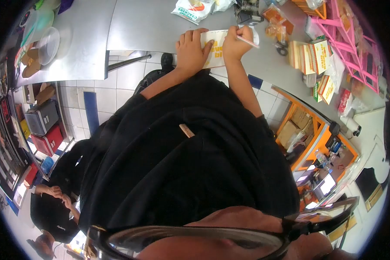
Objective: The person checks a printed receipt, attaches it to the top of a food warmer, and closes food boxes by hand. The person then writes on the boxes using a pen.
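Observation:
A white paper pad with yellow lettering (218, 48) lies at the near edge of the grey metal table (149, 26). My left hand (192, 48) rests on the pad's left side, fingers spread, holding nothing. On the pad's right side, my right hand (237, 43) is closed around a slim pale pen (248, 41), which slants down to the right. The pen's writing tip is hidden by the hand. Small marks run along the pad's top edge, too small to read.
A crackers bag (193, 9) lies beyond the pad. Right of it are black tape (281, 49), stacked pads (302, 57) and pink racks (340, 32). Plastic tubs (47, 47) stand far left. A seated person (52, 212) is at lower left.

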Demonstrator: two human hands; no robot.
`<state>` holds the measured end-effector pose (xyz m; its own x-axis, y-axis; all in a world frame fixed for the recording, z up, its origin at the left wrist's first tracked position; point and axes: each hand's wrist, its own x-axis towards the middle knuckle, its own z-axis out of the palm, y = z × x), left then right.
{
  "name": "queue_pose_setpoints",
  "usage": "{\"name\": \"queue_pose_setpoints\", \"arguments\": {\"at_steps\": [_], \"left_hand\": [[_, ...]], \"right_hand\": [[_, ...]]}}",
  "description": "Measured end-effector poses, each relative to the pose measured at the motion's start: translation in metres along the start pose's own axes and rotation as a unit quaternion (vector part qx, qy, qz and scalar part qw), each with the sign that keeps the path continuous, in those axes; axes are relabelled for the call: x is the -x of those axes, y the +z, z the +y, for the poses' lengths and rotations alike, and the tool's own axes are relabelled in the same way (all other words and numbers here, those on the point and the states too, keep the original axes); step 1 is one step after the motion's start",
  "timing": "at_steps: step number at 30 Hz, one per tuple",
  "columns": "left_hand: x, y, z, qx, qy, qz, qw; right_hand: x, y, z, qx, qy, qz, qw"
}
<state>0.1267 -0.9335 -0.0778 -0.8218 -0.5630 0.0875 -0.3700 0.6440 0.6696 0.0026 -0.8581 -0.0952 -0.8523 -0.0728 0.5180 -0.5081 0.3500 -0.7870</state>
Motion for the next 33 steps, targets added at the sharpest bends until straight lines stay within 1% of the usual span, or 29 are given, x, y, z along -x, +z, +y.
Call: {"name": "queue_pose_setpoints", "arguments": {"at_steps": [5,8,10,12,13,14,15,16,18,19,21,22,23,24,25,26,27,28,29,30,31,32,33], "left_hand": [[0.000,-0.001,0.001,0.005,-0.008,-0.006,1.000],[0.001,-0.004,0.002,0.001,-0.010,-0.014,1.000],[-0.003,-0.004,0.001,-0.004,-0.005,-0.011,1.000],[-0.001,0.002,-0.004,0.029,-0.022,0.023,0.999],[0.000,0.004,-0.008,0.029,-0.023,0.026,0.999],[0.000,0.007,-0.012,0.034,-0.032,0.052,0.998],[0.000,0.009,-0.015,0.040,-0.040,0.076,0.995],[0.002,0.010,-0.016,0.040,-0.038,0.078,0.995],[0.006,0.010,-0.015,-0.025,-0.037,0.079,0.996],[0.007,0.009,-0.013,-0.025,-0.035,0.082,0.996],[0.009,0.006,-0.011,-0.033,-0.074,0.040,0.996],[0.009,0.007,-0.012,-0.036,-0.072,0.043,0.996],[0.007,0.008,-0.012,-0.019,-0.073,0.038,0.996],[0.007,0.009,-0.012,-0.003,-0.074,0.032,0.997],[0.007,0.009,-0.012,-0.005,-0.071,0.033,0.997],[0.006,0.009,-0.010,0.048,-0.079,0.010,0.996],[0.004,0.009,-0.010,0.101,-0.086,-0.011,0.991],[0.003,0.009,-0.010,0.097,-0.083,-0.006,0.992],[0.002,0.009,-0.010,0.245,-0.035,-0.031,0.968],[-0.001,0.005,-0.011,0.383,0.016,-0.053,0.922],[-0.001,-0.006,-0.005,0.372,0.017,-0.037,0.927],[0.003,-0.023,0.008,0.424,-0.039,-0.092,0.900],[0.007,-0.035,0.017,0.472,-0.097,-0.140,0.865]], "right_hand": [[-0.001,0.001,-0.003,0.009,-0.007,0.004,1.000],[0.002,-0.007,0.002,0.021,-0.022,-0.011,0.999],[-0.003,-0.020,0.016,-0.089,0.142,0.008,0.986],[-0.018,-0.051,0.018,-0.113,0.185,0.035,0.976],[-0.028,-0.066,0.021,-0.131,0.206,0.046,0.969],[-0.040,-0.078,0.026,-0.149,0.226,0.057,0.961],[-0.048,-0.089,0.040,-0.151,0.224,0.056,0.961],[-0.052,-0.098,0.059,-0.067,0.207,0.021,0.976],[-0.048,-0.110,0.089,0.017,0.186,-0.012,0.982],[-0.043,-0.113,0.094,0.147,0.066,0.014,0.987],[-0.031,-0.113,0.095,0.263,-0.009,0.018,0.965],[-0.013,-0.110,0.075,0.253,0.038,-0.006,0.967],[-0.002,-0.105,0.055,0.124,0.209,-0.140,0.960],[0.010,-0.099,0.036,-0.013,0.367,-0.267,0.891],[0.025,-0.089,0.022,-0.057,0.332,-0.308,0.890],[0.033,-0.082,0.013,-0.101,0.293,-0.346,0.886],[0.033,-0.081,0.008,-0.106,0.289,-0.345,0.887],[0.032,-0.080,0.004,-0.151,0.260,-0.323,0.897],[0.030,-0.076,-0.002,-0.199,0.230,-0.302,0.904],[0.026,-0.078,-0.002,-0.195,0.232,-0.290,0.908],[0.015,-0.082,-0.008,-0.196,0.208,-0.314,0.905],[0.010,-0.083,0.003,-0.173,0.199,-0.357,0.896],[0.001,-0.089,-0.013,-0.195,0.236,-0.372,0.876]]}}
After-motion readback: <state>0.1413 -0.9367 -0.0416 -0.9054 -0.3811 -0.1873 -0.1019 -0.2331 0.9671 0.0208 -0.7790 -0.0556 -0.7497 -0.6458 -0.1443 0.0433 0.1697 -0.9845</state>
